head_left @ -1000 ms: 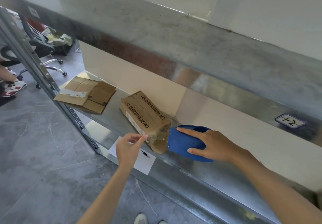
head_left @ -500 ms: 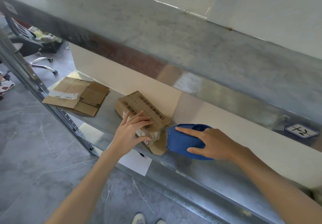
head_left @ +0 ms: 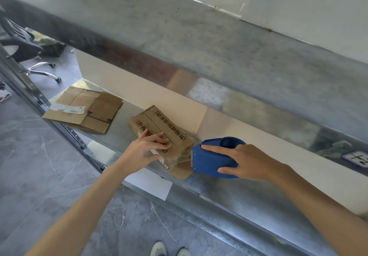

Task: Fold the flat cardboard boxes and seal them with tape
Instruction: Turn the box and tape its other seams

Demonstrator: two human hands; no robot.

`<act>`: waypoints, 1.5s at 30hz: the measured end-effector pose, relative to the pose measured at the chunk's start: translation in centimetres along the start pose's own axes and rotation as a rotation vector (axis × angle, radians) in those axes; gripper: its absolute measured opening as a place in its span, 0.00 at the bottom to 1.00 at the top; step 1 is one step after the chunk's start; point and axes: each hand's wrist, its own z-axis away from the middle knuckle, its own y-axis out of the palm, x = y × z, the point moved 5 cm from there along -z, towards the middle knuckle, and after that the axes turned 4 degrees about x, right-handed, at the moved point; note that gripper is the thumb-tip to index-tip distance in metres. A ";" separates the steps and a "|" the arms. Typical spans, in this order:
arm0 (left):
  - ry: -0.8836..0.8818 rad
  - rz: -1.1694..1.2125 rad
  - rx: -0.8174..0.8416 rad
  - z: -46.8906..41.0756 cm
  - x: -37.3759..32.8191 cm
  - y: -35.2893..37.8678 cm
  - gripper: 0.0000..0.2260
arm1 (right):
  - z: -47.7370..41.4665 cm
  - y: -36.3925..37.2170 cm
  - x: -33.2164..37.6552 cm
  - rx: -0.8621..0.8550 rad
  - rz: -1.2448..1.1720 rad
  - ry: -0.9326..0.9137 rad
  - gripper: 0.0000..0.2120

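Head view, nearest first: the toes of two shoes [head_left: 169, 250] on the grey floor, then a white sheet [head_left: 151, 184] hanging from the front edge of the metal shelf [head_left: 219, 188]. On the shelf, the left hand [head_left: 147, 150] now lies on top of the folded box [head_left: 159, 128], fingers spread and pressing down. A second ago it hovered off the box's front edge with finger and thumb pinched. The right hand [head_left: 247, 162] has kept its place, wrapped round the blue tape dispenser [head_left: 211, 162], forefinger stretched along its top, its mouth against the box's near end, where a flap sticks out. I judge the box is now steadied for the tape to be drawn along it.

Black Chinese print in brackets runs along the box top, upside down from here: 外箱破损请拒收. Farther left lies flat cardboard [head_left: 85, 112], not yet folded, with a white label too small to read. A tag [head_left: 356, 159] on the upper rail bears handwritten marks like "+2".
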 end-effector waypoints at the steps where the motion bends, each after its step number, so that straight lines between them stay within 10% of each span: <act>1: -0.011 0.006 0.008 0.0 0.0 0.0 0.20 | 0.0 0.1 0.0 0.001 0.001 0.000 0.35; 11: -0.020 -0.049 -0.009 0.3 -1.0 0.2 0.12 | 0.2 0.3 -0.1 0.017 -0.029 0.007 0.35; 18: -0.144 -0.250 -0.108 1.3 -4.0 3.4 0.37 | 0.5 -0.8 0.5 -0.017 0.034 -0.006 0.35; 23: -0.149 -0.185 -0.340 1.3 -5.6 4.3 0.20 | 0.8 -1.3 1.3 -0.024 0.073 -0.022 0.33; 45: -0.095 0.149 -0.109 6.0 0.1 2.5 0.21 | -1.7 0.1 6.4 0.140 -0.143 -0.295 0.26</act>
